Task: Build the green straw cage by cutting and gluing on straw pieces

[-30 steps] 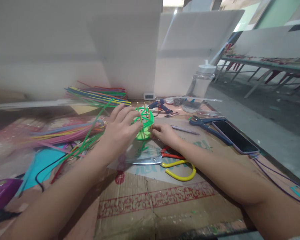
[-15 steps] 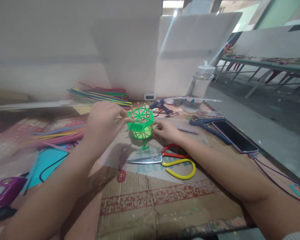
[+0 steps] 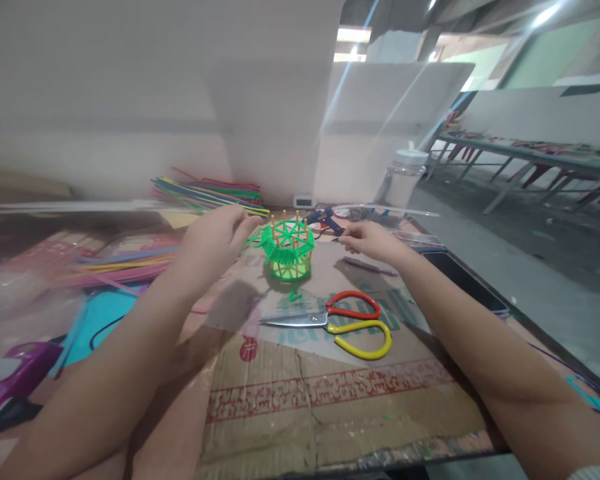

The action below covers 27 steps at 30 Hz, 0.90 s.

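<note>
A small round woven frame (image 3: 289,252) of bright green pipe cleaner and upright wooden sticks stands on the paper-covered cardboard. On its left side, my left hand (image 3: 223,230) is closed, thumb and fingers pinching a loose green pipe cleaner strand (image 3: 254,240) that runs to the frame. My right hand (image 3: 369,241) is off the frame, to its right, with its fingers pinched together over the tabletop. A thin dark tip shows by those fingers; what they hold is not clear. Scissors (image 3: 325,321) with one red and one yellow handle lie in front, beside a short bent green piece (image 3: 295,294).
Behind the frame are a glue gun (image 3: 324,217), a small digital display (image 3: 304,201) and coloured pipe cleaners (image 3: 210,191). A pen-like stick (image 3: 369,266), phone (image 3: 463,280) and clear bottle (image 3: 405,177) are on the right. A purple tool (image 3: 25,377) lies at left.
My right hand has let go of the frame and moved right, toward the small tools behind. My left hand has drawn slightly away from the frame's side. The view has tilted up a little.
</note>
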Available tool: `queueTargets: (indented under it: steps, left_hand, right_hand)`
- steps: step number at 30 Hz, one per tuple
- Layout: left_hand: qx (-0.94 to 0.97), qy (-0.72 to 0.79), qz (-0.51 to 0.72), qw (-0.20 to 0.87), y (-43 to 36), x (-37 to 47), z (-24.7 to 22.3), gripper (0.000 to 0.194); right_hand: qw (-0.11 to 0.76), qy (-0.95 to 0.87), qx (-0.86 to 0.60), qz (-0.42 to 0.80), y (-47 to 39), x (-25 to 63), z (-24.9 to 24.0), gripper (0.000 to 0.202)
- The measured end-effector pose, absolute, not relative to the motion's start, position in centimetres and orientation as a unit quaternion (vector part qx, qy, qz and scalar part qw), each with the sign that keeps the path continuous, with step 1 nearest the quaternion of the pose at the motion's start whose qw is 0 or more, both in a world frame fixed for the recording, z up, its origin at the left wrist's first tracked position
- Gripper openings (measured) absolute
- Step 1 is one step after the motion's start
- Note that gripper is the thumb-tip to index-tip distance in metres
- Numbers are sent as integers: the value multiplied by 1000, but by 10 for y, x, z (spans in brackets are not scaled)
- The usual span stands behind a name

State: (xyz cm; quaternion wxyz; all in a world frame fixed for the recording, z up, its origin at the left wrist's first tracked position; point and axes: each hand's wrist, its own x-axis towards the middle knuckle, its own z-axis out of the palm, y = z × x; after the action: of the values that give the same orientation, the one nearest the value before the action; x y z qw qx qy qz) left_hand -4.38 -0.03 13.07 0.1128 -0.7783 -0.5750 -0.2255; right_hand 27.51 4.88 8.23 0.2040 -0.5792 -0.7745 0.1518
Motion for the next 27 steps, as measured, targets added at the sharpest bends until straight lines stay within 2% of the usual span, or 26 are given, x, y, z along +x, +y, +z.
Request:
queueTargets:
  steps: [2, 5, 10, 13, 17, 19, 22, 24, 25, 27]
  left_hand:
    - [-772, -585, -218, 120, 1, -51, 134, 37]
    - [-754, -612, -211, 112, 9, -69, 134, 28]
    - [-768, -630, -116, 26, 36, -93, 110, 29]
    - [-772, -628, -101, 8, 51, -95, 89, 26]
    - [-783, -615, -88, -21, 62, -92, 70, 33]
    - [-800, -593, -72, -50, 64, -90, 64, 45]
    - [-826, -545, -72, -125, 64, -83, 58, 83]
    - [-826, -532, -90, -164, 63, -80, 57, 92]
    - [-821, -540, -95, -158, 63, -80, 58, 87]
    - [-808, -578, -80, -85, 64, -83, 63, 63]
  right_hand:
    - [209, -776, -577, 148, 49, 277, 83, 27]
    - [205, -781, -573, 140, 47, 278, 86, 23]
    - [197, -783, -578, 117, 41, 276, 94, 17]
    - [208, -777, -588, 88, 38, 276, 99, 23]
    - [218, -763, -601, 96, 39, 279, 101, 28]
    - [199, -765, -603, 105, 41, 281, 99, 22]
    - [160, -771, -612, 77, 44, 290, 100, 20]
    - [157, -758, -632, 28, 43, 301, 106, 19]
    - [165, -746, -645, 1, 42, 307, 112, 21]
    - [197, -716, -668, -45, 37, 320, 124, 24]
